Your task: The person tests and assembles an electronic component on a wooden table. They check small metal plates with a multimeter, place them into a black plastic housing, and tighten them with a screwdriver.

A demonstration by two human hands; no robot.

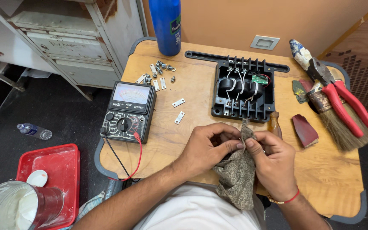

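Cloth [235, 179]: brown, speckled, crumpled; hangs at table's near edge, long axis running 12 to 6. Left hand [207, 147] pinches its top from 9 o'clock, right hand [273, 159] from 3 o'clock; both equally near, fingertips meeting on the upper fold. Black terminal housing [243, 91] lies at 12 o'clock, just beyond. Multimeter [128, 111] at 10 o'clock.
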